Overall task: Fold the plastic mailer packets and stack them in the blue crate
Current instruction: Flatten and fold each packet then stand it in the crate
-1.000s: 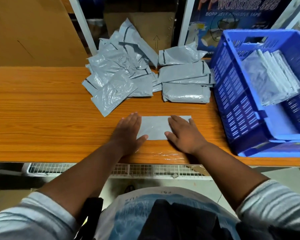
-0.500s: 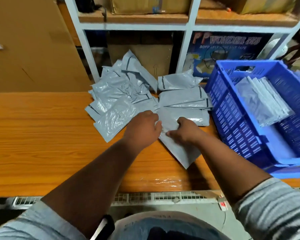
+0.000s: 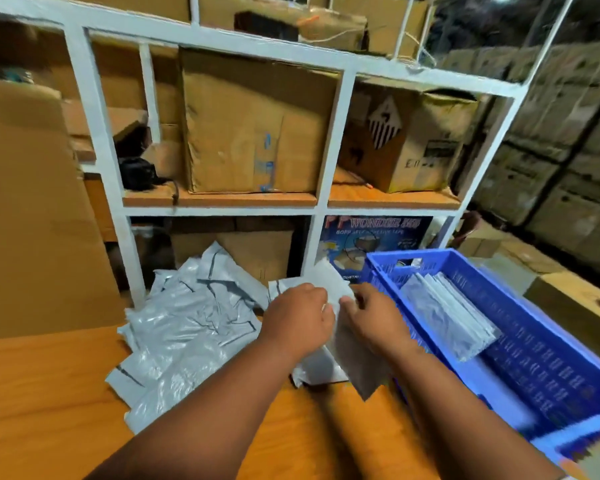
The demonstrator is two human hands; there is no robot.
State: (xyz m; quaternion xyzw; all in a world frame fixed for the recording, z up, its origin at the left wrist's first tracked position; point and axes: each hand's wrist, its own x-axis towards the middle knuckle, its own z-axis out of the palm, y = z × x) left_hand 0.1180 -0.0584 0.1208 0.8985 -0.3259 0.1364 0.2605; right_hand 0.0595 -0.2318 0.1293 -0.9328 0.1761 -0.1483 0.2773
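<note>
1. Landmark: the blue crate [image 3: 520, 344] sits on the wooden table [image 3: 49, 393], at the right end of it
2. Left hand [image 3: 297, 322]: raised above the table just left of the crate, fingers curled round the upper part of a grey mailer packet [image 3: 355, 363]
3. Right hand [image 3: 371, 318]: just beside the crate's left wall, thumb and fingers pinching the same packet; the two hands are close together, almost touching
4. Held packet: lifted off the table and hanging tilted, its lower corner pointing down towards the table edge nearest the crate's left wall; its top edge shows above the hands
5. Inside the crate: a row of folded packets [image 3: 447, 313] leans against one another towards the crate's far end; motion blur prevents a count
6. Left of the crate: a loose heap of unfolded packets [image 3: 187, 323] lies spread on the table, several with dark strips along one edge
7. Between the heap and the crate: at least one further packet [image 3: 317, 372] lies on the table beneath the hands
8. Behind the crate: a white shelf frame [image 3: 333, 147] holds cardboard cartons [image 3: 250, 126]; a printed tape box [image 3: 371, 244] stands on the lower level just beyond the crate's far wall
</note>
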